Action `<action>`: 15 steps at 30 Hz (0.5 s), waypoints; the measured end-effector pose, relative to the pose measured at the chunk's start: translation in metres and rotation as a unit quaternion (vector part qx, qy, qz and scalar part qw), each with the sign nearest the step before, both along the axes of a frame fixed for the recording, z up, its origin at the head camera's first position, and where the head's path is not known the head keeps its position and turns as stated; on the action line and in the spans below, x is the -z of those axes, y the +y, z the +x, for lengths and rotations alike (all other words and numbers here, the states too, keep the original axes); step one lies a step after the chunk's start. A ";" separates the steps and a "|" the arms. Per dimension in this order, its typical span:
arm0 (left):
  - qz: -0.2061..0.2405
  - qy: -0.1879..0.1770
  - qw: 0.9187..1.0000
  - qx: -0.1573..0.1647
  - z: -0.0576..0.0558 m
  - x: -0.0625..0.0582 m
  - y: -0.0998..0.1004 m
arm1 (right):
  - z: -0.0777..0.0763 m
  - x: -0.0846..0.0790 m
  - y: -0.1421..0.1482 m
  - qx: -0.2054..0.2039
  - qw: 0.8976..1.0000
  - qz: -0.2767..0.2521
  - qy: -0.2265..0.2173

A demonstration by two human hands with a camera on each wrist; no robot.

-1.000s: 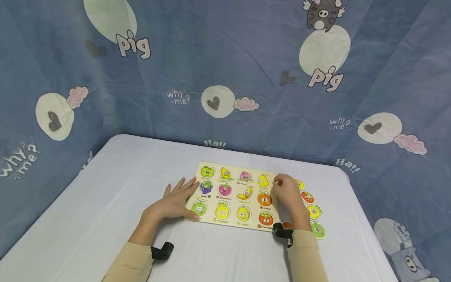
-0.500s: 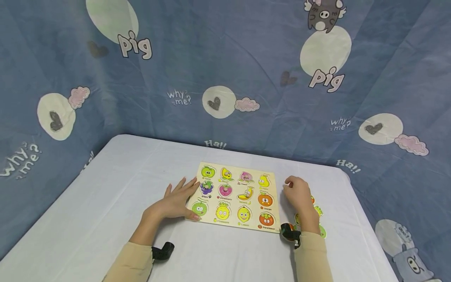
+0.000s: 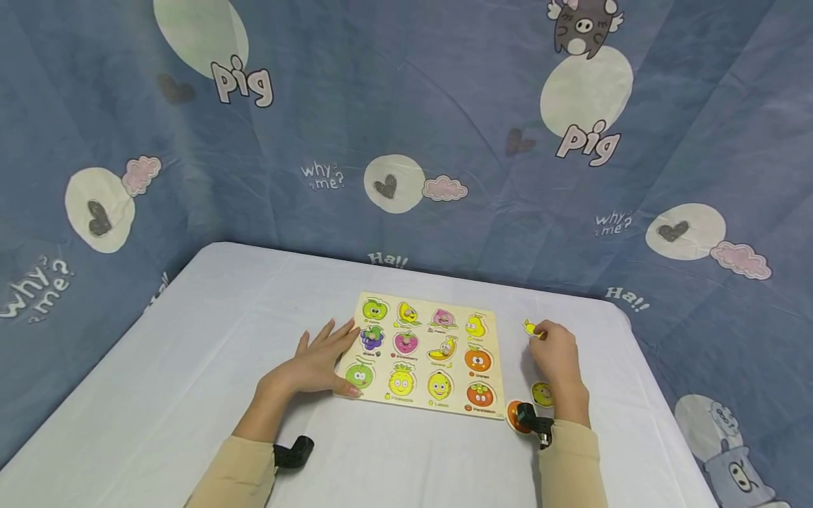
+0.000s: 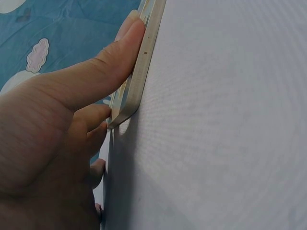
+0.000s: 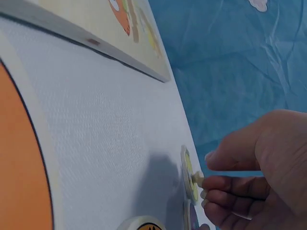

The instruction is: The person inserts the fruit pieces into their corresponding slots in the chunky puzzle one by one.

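My left hand rests, fingers spread, on the left edge of the wooden fruit puzzle board. In the left wrist view its thumb lies on the board's top near the front side. To the right of the board, my right hand reaches to a yellow fruit puzzle piece on the white table. The right wrist view shows that piece's small knob right at the index fingertip, while the thumb stands apart from it. Part of the piece is hidden by the fingers in the head view.
A lemon piece and an orange piece lie near the right forearm, the latter partly behind the black wrist camera. A blue printed curtain hangs behind the white table.
My right hand has moved right, from the board's right edge to the yellow piece. The lemon piece has come into sight, while several other pieces are now hidden. The left hand has stayed put.
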State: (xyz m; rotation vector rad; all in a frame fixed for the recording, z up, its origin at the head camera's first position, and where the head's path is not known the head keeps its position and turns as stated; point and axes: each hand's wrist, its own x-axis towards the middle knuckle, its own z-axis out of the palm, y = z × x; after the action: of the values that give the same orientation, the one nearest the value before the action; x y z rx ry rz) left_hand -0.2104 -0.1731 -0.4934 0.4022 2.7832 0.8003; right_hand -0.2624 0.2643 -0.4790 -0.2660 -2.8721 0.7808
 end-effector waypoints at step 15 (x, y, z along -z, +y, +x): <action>0.022 0.002 1.000 0.000 0.003 -0.002 0.000 | 0.006 -0.002 0.014 0.058 0.998 -0.017 -0.013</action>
State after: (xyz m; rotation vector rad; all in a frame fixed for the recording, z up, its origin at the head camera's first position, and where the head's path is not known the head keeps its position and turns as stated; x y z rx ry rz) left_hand -0.2076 -0.1729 -0.4909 0.4125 2.7743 0.8624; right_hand -0.2567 0.2785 -0.4766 -0.4465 -2.8399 0.8101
